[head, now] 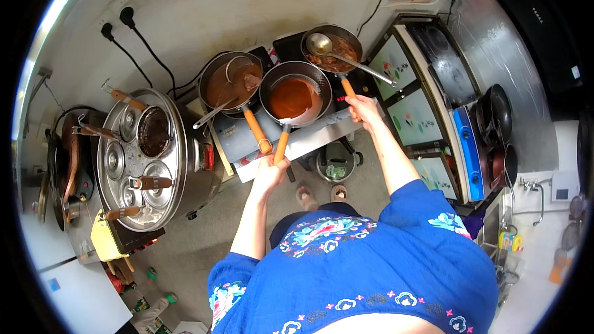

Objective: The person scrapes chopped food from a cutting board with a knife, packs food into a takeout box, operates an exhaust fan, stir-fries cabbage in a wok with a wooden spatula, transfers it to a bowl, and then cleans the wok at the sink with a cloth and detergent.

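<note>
My left hand grips the wooden handle of the middle saucepan, which holds a smooth reddish-brown liquid. In my right hand is the wooden handle of the right pan, filled with chunky brown food in sauce. A metal ladle rests in that right pan, its long handle jutting over the rim to the right. Beside the middle saucepan stands the left pan, with brown liquid, a pale-brown lump and a wire-rimmed strainer. Its wooden handle points towards me.
At left stands a large round steel cooker with several lids and wooden-handled strainers. A lidded pot sits below the counter. Right are a cabinet, a blue portable stove and woks. Plugged cords run along the wall.
</note>
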Available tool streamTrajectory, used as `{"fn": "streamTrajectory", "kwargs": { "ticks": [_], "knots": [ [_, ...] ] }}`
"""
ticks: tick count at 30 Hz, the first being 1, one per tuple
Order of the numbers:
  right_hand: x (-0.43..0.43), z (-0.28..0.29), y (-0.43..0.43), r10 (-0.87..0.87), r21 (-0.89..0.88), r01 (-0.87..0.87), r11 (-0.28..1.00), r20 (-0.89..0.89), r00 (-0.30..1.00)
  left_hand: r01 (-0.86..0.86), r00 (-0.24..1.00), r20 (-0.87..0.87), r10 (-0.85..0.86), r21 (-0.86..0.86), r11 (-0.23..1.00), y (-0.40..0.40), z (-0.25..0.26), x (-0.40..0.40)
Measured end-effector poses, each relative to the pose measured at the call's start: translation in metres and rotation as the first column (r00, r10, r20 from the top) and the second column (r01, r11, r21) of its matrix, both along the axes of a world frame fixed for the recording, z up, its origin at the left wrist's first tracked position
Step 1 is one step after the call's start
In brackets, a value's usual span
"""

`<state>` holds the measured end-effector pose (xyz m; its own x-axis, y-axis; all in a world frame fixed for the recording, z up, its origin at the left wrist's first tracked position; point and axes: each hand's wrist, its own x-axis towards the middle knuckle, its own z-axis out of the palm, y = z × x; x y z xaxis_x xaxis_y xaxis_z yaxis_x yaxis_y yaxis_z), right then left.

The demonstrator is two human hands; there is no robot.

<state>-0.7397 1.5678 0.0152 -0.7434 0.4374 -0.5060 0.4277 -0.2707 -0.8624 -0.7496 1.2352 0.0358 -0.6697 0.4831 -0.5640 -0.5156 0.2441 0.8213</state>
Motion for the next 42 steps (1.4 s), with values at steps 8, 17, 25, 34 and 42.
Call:
{"fn": "streamTrajectory", "kwargs": {
  "ticks": [8, 17, 25, 34, 42],
  "knots": [
    [-0.023, 0.0, -0.009, -0.035, 0.008, 0.035, 0.999, 0.011, 0.999, -0.023, 1.0, 0.012, 0.024, -0.033, 0.999, 0.008, -0.002, -0.006],
    [-0.009, 0.002, 0.018, -0.137, -0.052, 0.145, 0.988, 0.143, 0.98, -0.099, 0.994, 0.041, 0.099, 0.005, 0.995, 0.02, 0.006, -0.004],
    [0.004, -0.043, 0.062, -0.033, 0.703, -0.511, 0.495, 0.603, 0.797, -0.014, 0.999, -0.038, 0.007, -0.186, 0.983, 0.021, 0.009, -0.005],
    [0.055, -0.033, 0.069, -0.11, 0.745, -0.24, 0.622, 0.386, 0.916, 0.033, 0.971, -0.197, -0.135, -0.45, 0.893, 0.026, 0.023, -0.003],
    [0.191, -0.057, 0.062, -0.126, 0.581, -0.243, 0.777, 0.522, 0.844, -0.058, 0.945, -0.309, -0.106, -0.478, 0.876, -0.015, 0.015, 0.024]
  ]
}}
